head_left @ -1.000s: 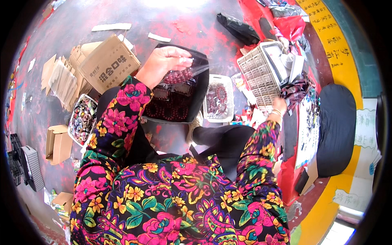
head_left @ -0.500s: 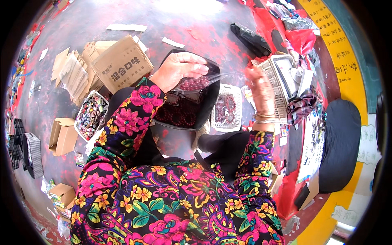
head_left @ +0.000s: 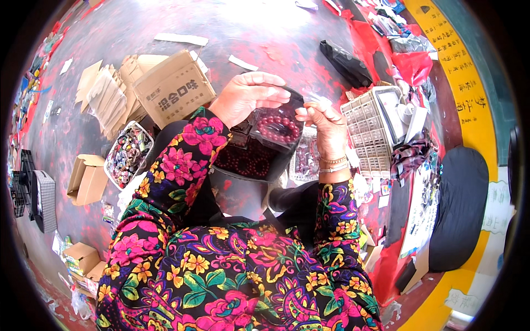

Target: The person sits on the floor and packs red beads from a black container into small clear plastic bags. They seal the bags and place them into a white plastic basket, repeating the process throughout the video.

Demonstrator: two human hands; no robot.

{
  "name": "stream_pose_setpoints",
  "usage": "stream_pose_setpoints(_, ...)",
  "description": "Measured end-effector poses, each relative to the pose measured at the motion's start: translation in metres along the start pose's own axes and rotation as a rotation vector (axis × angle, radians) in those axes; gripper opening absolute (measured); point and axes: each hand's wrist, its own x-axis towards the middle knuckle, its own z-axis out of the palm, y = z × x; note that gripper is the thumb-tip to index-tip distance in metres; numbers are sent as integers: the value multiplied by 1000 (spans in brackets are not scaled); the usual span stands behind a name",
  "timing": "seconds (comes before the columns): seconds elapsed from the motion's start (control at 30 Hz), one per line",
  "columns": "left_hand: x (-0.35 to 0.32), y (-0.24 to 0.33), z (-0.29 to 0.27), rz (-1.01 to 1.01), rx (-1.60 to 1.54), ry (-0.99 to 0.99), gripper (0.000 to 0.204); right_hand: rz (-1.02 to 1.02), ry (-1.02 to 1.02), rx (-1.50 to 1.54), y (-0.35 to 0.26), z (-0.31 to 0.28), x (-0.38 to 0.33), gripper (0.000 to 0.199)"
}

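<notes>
Between my hands hangs a small clear plastic bag (head_left: 259,118) with a dark red beaded bracelet (head_left: 277,130) showing through it. My left hand (head_left: 249,99) has its fingers pressed together at the bag's upper left side. At the right, my right hand (head_left: 327,129) is closed in a pinch at the bag's edge; the film in its fingertips is hard to make out. Below the bag lies a black bag-like container (head_left: 269,177) holding many dark red beads (head_left: 243,157) and clear packets, partly covered by my left forearm.
A white basket (head_left: 303,174) with more beads stands behind my right wrist. To its right is a beige crate (head_left: 367,129) with odds and ends. Left lie a cardboard box (head_left: 174,85), flattened cardboard (head_left: 102,102), a tub of small colourful items (head_left: 130,151) and an open carton (head_left: 87,179).
My right hand has come in leftward toward my left hand, and its fingers have closed. The stretched plastic has slackened, and the bracelet now shows as a full ring.
</notes>
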Motion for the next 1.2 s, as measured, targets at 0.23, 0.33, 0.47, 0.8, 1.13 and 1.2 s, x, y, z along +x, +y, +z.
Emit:
stream_pose_setpoints(0.23,-1,4,4,25,270,33,23,-4,-11,35,-2,0,1,17)
stream_pose_setpoints(0.33,0,0,4,92,314,-12,19,-16,-2,44,-2,1,1,17)
stream_pose_setpoints(0.47,2,-4,4,149,376,-14,18,-3,-7,30,-7,0,0,17)
stream_pose_setpoints(0.8,-4,8,12,84,491,6,22,-96,-7,83,-6,-2,0,20)
stream_pose_setpoints(1.13,-7,9,9,58,281,-54,23,-200,-128,250,-1,-7,-1,13)
stream_pose_setpoints(1.2,-7,8,7,81,265,-69,21,-183,-162,295,-2,-6,0,11)
